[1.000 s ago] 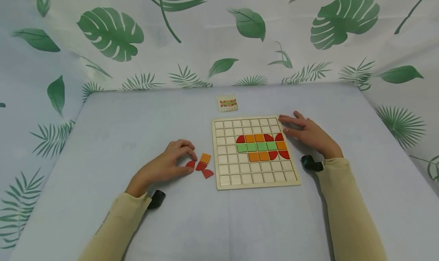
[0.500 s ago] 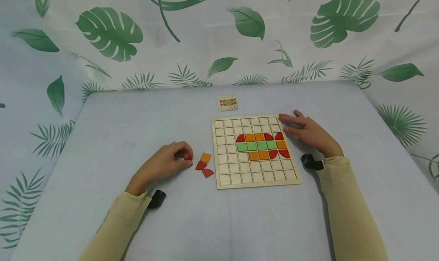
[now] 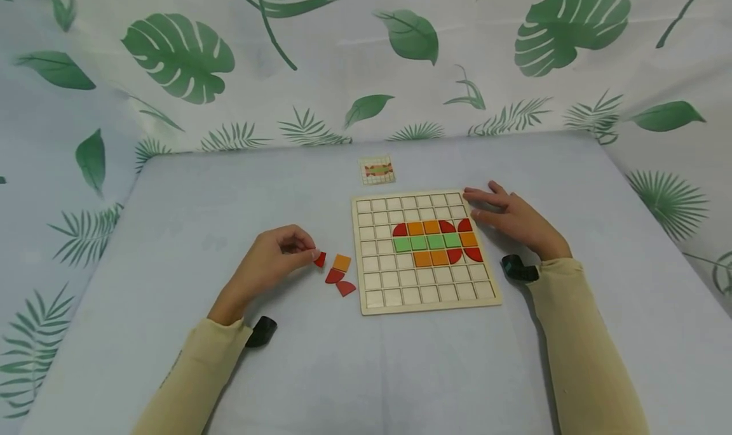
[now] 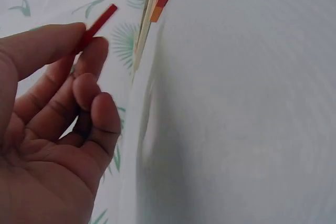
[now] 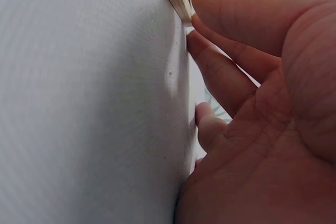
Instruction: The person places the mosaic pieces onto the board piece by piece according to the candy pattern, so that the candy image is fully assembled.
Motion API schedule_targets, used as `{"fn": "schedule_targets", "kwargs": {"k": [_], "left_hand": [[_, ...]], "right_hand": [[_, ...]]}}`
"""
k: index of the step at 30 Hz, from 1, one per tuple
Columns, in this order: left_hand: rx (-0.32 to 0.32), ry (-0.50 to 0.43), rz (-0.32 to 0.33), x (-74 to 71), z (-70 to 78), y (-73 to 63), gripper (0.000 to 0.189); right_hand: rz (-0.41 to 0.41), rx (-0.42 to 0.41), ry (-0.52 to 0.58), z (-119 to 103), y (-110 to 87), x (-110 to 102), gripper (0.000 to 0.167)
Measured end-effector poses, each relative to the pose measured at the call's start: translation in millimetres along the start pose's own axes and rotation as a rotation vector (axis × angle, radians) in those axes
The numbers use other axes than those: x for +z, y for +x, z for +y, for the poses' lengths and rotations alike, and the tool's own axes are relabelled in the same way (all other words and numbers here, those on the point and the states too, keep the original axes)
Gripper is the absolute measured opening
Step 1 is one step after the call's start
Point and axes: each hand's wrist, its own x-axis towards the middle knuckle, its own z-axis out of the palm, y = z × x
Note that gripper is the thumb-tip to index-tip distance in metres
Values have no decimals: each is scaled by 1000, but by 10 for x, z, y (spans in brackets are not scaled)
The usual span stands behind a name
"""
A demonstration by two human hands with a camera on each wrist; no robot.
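My left hand [image 3: 267,260] pinches a red quarter-circle tile [image 3: 321,260] between thumb and fingertips. In the left wrist view the held tile [image 4: 98,27] shows edge-on, raised off the cloth. Just right of it lie an orange square tile [image 3: 342,263] and two red quarter-circle tiles, one red tile [image 3: 335,275] touching the orange one and another red tile [image 3: 345,288] nearer the front. The wooden grid board [image 3: 389,298] bears red, orange and green tiles in its cells. My right hand [image 3: 517,222] rests at the board's right edge, fingers extended and touching its upper right corner.
Behind the board lies a small pattern card [image 3: 377,170] printed with a similar coloured figure. A pale cloth [image 3: 257,378] covers the table, and a leaf-print curtain [image 3: 320,35] stands along the back and sides.
The left fingers have closed on the leftmost red quarter-circle tile, lifted it from the cloth and turned it to point rightward. The right hand stays at the board's edge.
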Motion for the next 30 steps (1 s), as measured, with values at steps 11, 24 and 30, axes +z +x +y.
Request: {"fn": "schedule_targets", "kwargs": {"k": [11, 24, 30], "left_hand": [[-1, -155, 49, 104, 141, 109, 10], [53, -285, 3, 357, 512, 312, 12], [87, -327, -11, 477, 655, 372, 11]], "right_hand": [[-4, -9, 4, -44, 17, -13, 59], [-10, 10, 5, -47, -14, -3, 60], [-1, 4, 1, -26, -29, -5, 60]]}}
